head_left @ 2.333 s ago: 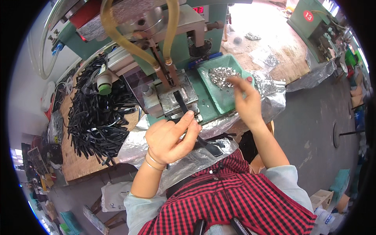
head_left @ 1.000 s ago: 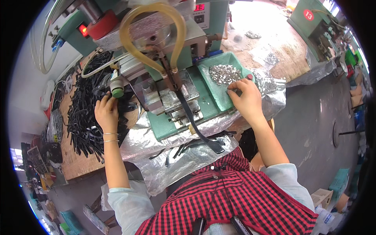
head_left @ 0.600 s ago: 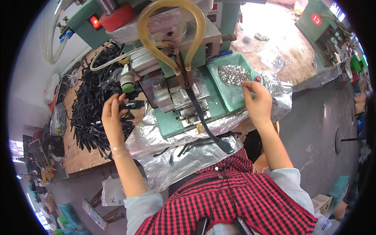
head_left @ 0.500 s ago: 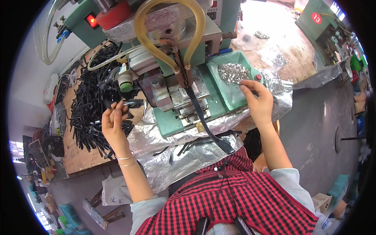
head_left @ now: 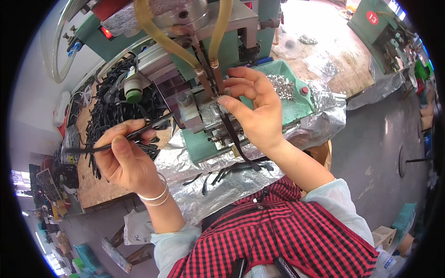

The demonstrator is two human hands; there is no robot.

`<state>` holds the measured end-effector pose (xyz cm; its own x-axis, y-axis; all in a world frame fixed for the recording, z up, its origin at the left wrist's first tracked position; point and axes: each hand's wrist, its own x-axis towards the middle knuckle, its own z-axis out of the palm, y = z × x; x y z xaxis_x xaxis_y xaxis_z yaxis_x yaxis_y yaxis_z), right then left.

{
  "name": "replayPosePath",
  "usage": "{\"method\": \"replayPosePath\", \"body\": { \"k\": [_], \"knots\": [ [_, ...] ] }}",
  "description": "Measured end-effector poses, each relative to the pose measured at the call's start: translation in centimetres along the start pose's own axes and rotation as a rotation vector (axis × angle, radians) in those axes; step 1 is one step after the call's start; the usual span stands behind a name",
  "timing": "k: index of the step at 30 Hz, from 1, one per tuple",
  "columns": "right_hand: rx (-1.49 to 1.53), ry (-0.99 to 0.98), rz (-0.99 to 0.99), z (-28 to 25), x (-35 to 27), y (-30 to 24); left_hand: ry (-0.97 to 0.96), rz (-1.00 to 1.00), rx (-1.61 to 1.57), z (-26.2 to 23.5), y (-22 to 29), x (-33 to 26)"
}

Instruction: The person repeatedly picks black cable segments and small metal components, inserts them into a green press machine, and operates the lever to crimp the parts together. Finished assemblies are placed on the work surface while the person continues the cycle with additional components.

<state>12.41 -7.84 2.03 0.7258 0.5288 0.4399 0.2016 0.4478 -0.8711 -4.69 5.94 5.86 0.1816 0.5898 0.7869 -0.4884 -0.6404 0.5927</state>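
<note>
My left hand (head_left: 127,157) is closed around a thin black strap (head_left: 143,131), whose ends stick out both sides of the fingers, beside the press. My right hand (head_left: 259,106) is at the press head, thumb and fingers drawn together near the work spot; anything between the fingertips is too small to make out. Another black strap (head_left: 234,139) comes from under the press head and hangs over the front edge. The green bench press (head_left: 199,143) has a metal fixture (head_left: 211,116) under two tan hoses (head_left: 217,34).
A large heap of black straps (head_left: 109,106) lies on the wooden table to the left. To the right stands a green tray (head_left: 299,104) with small silvery pieces (head_left: 280,85). Silver foil (head_left: 185,160) covers the front edge, with several strap scraps on it.
My right hand has moved left from the tray to the press head. My left hand has come nearer, now holding a strap lengthwise. The strap in the press has shifted slightly.
</note>
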Motion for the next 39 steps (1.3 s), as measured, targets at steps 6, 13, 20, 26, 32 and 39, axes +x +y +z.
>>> {"method": "replayPosePath", "body": {
  "k": [6,13,20,26,32,39],
  "knots": [
    [-0.039,-0.069,0.140,0.3,-1.0,-4.2,-0.139,0.127,0.174,3.2,0.7,1.6],
    [-0.878,-0.112,0.044,-10.3,-1.0,3.2,-0.605,0.595,0.558,5.7,0.3,-4.9],
    [-0.705,0.156,-0.028,-13.8,0.4,3.6,-0.568,0.598,0.573,6.0,-1.0,-5.9],
    [-1.050,0.034,0.007,-14.1,-1.1,4.2,-0.564,0.597,0.562,6.1,-1.0,-5.7],
    [-1.327,0.048,-0.037,-12.1,-1.1,5.4,-0.506,0.510,0.539,5.8,-0.9,-6.7],
    [-1.153,0.151,-0.036,-12.8,-1.7,5.2,-0.296,0.356,0.778,-2.4,0.6,-8.2]
  ]
}}
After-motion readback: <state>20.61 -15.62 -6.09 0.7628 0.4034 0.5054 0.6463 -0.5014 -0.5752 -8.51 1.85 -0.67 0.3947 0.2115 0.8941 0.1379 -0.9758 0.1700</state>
